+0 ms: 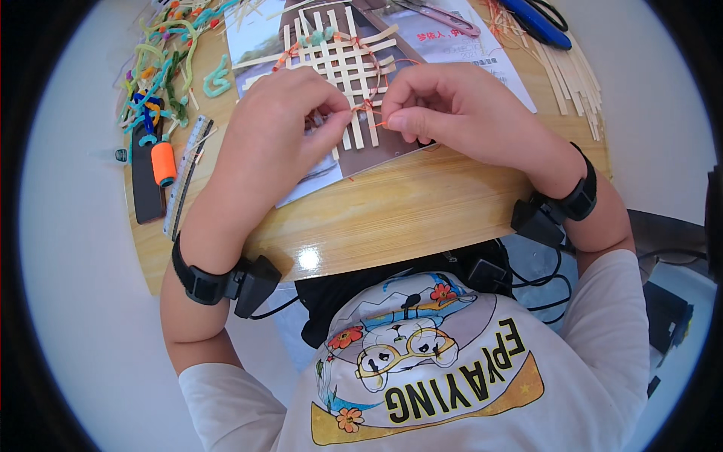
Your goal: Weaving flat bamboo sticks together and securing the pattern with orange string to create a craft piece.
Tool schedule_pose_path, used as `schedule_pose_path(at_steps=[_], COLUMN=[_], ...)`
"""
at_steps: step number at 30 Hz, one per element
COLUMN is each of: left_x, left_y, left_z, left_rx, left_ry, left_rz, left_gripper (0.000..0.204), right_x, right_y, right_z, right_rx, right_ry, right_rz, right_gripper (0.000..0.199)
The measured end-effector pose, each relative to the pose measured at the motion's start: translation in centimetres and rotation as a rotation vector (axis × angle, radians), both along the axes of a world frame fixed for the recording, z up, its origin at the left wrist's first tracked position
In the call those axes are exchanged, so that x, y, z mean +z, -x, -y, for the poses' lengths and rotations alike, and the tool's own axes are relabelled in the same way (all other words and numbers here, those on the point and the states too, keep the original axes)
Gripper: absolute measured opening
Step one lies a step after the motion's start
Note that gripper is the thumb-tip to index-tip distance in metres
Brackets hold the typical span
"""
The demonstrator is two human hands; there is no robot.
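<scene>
A lattice of pale flat strips, woven over and under, lies on a printed sheet at the far side of the table. Orange thread is knotted around crossings near its lower edge. My left hand pinches the thread between thumb and forefinger, left of the lower strip ends. On the other side my right hand pinches the thread too, its other fingers curled in. Orange-red wrapping and pale green fuzzy bits sit along the upper part of the lattice. My left hand hides some of the lattice's left side.
Left on the wooden table are colourful pipe cleaners, a black phone, an orange thread spool and a ruler. Pink-handled scissors, a blue-handled tool and loose strips lie at the far right.
</scene>
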State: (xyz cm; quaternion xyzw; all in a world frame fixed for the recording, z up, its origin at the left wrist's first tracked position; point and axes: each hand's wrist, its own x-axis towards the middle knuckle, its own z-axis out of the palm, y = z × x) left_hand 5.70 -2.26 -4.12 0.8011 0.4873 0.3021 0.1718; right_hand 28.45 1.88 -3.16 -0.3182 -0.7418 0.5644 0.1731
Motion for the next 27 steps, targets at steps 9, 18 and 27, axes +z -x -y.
schedule_pose_path(at_steps=[9,18,27], left_x=[1.1,1.7,3.2], left_y=[-0.1,0.3,1.4], left_z=[0.4,0.6,1.1], left_rx=[0.205,0.209,0.016], left_ry=[0.050,0.142,0.500], left_rz=[0.216,0.385,0.843], left_gripper=[0.013,0.015,0.018], right_x=[1.6,1.1,2.1], right_y=[0.2,0.5,-0.5], right_z=[2.3,2.7,1.6], right_rx=[-0.066,-0.018,-0.110], right_ry=[-0.595,-0.836,-0.725], right_rz=[-0.064,-0.169,-0.086], right_gripper=[0.007,0.009,0.010])
